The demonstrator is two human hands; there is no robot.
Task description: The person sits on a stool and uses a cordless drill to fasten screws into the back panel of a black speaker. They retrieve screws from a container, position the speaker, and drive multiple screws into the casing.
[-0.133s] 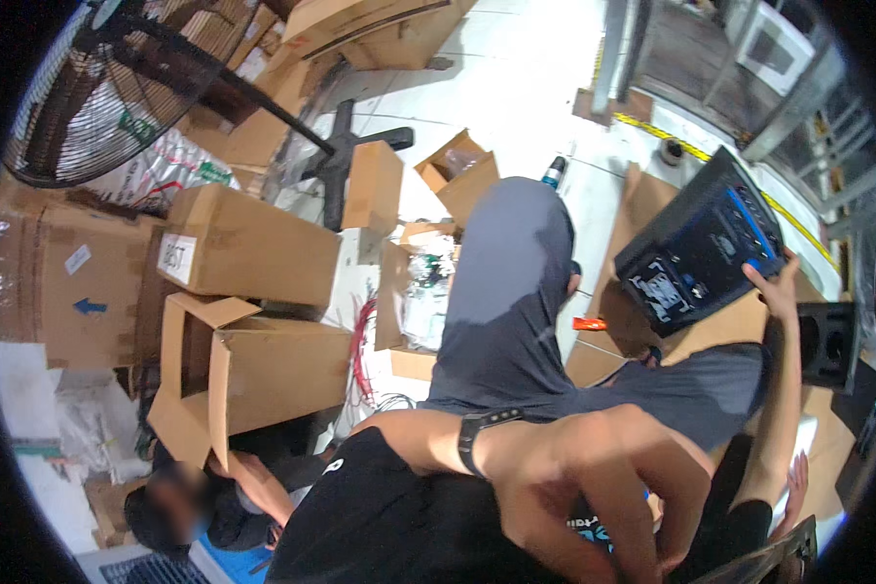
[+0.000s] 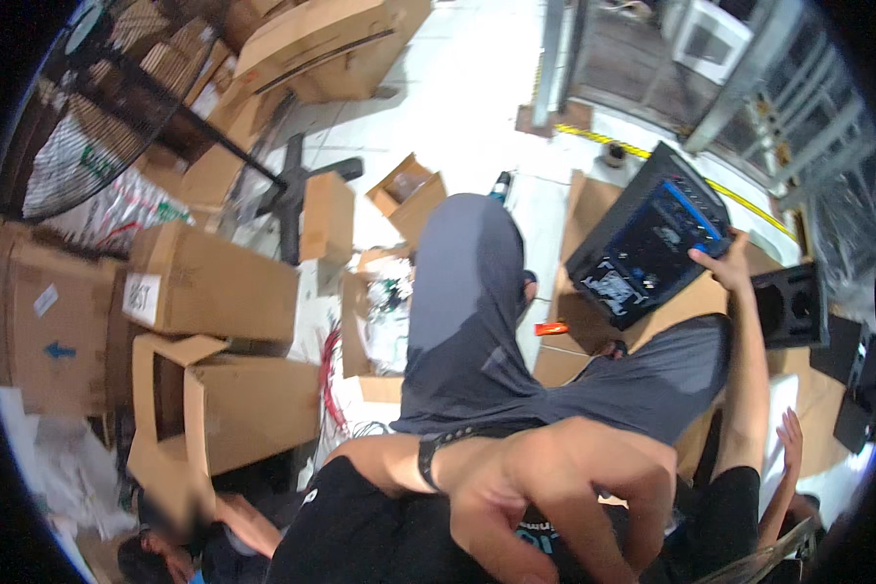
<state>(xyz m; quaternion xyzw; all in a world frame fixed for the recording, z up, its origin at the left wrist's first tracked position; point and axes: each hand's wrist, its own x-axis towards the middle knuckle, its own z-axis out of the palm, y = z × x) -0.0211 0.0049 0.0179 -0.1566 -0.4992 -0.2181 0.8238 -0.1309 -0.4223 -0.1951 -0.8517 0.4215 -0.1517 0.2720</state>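
A black speaker cabinet (image 2: 642,238) with a blue-edged control panel stands tilted on flattened cardboard to the right. My right hand (image 2: 725,263) grips its right edge, thumb on the panel face and the other fingers partly hidden. Close to the camera, my left hand (image 2: 565,487) hangs in front of my black shirt, wearing a dark wrist strap (image 2: 428,457). Its fingers are bent but apart, and nothing shows between them. An orange object (image 2: 551,329), too small to name, lies between my legs near the speaker.
Another person's hand (image 2: 791,438) shows at the right, beside an open black cabinet (image 2: 788,304). A second person (image 2: 243,521) is at lower left by an opened carton (image 2: 258,409). A small box of parts (image 2: 360,331), red wires (image 2: 332,380) and a fan stand (image 2: 287,190) lie left.
The whole view has shifted, so the speaker and boxes sit further left in the picture. My right hand keeps its hold on the speaker; my left hand remains close to the camera.
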